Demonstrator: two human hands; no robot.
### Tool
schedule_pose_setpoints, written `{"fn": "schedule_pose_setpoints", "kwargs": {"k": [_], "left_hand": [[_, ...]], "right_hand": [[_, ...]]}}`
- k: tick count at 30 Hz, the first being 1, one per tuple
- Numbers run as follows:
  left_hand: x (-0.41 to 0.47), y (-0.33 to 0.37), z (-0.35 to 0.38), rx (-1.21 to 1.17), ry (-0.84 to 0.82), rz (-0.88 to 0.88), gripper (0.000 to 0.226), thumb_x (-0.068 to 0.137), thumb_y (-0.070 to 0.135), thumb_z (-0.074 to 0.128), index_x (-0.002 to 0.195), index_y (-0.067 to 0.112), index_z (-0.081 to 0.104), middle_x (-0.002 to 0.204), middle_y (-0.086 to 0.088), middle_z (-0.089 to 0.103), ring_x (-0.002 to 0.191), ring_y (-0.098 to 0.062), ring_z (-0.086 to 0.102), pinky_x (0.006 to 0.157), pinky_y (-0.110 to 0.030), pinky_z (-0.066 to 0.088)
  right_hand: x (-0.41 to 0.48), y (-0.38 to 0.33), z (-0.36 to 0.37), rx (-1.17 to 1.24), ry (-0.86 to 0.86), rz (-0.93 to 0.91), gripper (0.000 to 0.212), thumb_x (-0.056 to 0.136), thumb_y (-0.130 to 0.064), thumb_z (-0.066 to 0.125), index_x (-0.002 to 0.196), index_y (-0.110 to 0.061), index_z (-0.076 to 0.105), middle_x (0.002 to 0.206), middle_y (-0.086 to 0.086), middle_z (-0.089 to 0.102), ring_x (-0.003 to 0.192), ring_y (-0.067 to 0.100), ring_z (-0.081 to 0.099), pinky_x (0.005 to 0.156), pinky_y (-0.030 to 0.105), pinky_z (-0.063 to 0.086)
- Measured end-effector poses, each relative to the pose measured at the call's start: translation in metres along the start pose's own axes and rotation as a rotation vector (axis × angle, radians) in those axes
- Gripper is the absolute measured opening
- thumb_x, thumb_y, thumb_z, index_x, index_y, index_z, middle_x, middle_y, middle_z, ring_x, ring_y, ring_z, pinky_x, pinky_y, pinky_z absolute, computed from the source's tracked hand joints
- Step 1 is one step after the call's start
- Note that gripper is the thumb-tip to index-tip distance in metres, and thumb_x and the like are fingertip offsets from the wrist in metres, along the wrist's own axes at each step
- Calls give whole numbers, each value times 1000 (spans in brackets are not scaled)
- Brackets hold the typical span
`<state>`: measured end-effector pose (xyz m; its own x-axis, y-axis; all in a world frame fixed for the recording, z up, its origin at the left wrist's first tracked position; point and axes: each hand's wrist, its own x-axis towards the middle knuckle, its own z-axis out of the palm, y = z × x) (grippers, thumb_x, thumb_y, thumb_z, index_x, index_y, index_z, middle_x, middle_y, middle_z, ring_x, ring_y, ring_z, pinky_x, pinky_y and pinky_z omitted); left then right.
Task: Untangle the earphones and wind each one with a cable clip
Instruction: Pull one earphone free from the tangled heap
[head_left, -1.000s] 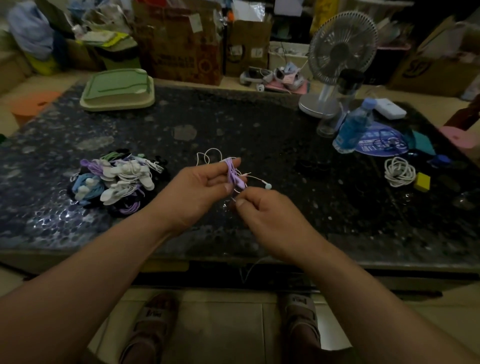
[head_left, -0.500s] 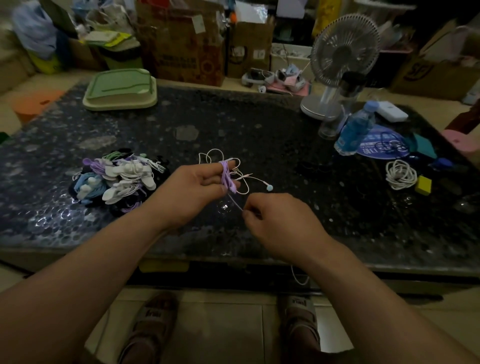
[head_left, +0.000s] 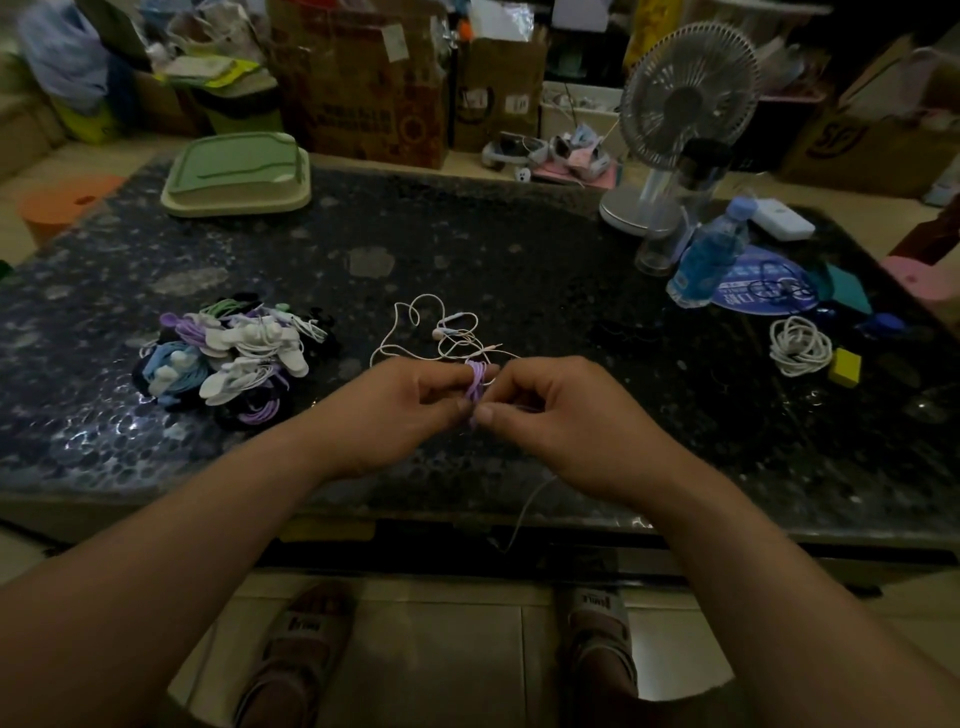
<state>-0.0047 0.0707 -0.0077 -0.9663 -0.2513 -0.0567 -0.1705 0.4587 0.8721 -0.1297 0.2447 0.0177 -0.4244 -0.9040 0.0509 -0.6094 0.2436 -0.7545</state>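
Note:
My left hand (head_left: 395, 410) and my right hand (head_left: 566, 421) meet over the near middle of the dark table (head_left: 519, 260). Between their fingertips they pinch a purple cable clip (head_left: 475, 384) with white earphone cord wound on it. The loose rest of the white earphone (head_left: 441, 332) lies in loops on the table just beyond the hands. A thin white cord end (head_left: 524, 514) hangs below my right hand over the table's front edge. A pile of wound earphones with clips (head_left: 234, 358) lies to the left.
A coiled white cable (head_left: 800, 345) and a yellow block (head_left: 844, 368) lie at the right. A blue bottle (head_left: 709, 254), a fan (head_left: 685, 104) and a clear cup stand at the back right. A green tray (head_left: 236, 174) sits at the back left. Boxes crowd the floor behind.
My right hand has moved up from pulling the cord and now meets my left hand at the purple clip. The loose cord loops now lie on the table beyond the hands.

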Motion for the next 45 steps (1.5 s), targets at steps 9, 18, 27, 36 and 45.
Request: {"fn": "schedule_pose_setpoints", "kwargs": {"k": [9,18,27,36,45], "left_hand": [[-5,4,7,199,-109,-16,28,96,45,56,108,29,76,87,-9,72,76,-31,65,80,-49,54],[-9,25,7,-475,-118,-83,36,90,13,65,125,17,72,105,-16,79,39,0,41,41,-12,29],[2,8,1,-488,142,-124,33,100,5,57,122,22,74,105,-11,80,35,-6,28,38,-17,20],[2,7,10,-270,192,-106,25,94,3,71,107,24,77,94,3,81,88,0,74,77,-11,53],[-4,7,9,-23,-127,-79,23,100,12,67,119,22,77,93,10,77,84,1,69,82,-17,50]], "right_hand": [[7,11,-7,-18,111,56,8,93,-28,77,86,-24,76,73,-12,69,68,-1,61,64,20,45],[12,19,-6,497,49,211,17,104,-22,62,99,-12,75,80,-1,72,65,2,60,59,17,46],[3,9,22,106,-68,226,23,108,-32,54,116,-32,75,69,-12,62,61,-2,55,64,21,44],[1,3,26,-122,-147,120,24,107,-32,54,102,-21,75,68,-8,58,57,2,51,54,17,36],[6,10,-15,100,90,146,10,93,-27,76,89,-18,75,79,-3,72,71,1,62,68,27,51]]}}
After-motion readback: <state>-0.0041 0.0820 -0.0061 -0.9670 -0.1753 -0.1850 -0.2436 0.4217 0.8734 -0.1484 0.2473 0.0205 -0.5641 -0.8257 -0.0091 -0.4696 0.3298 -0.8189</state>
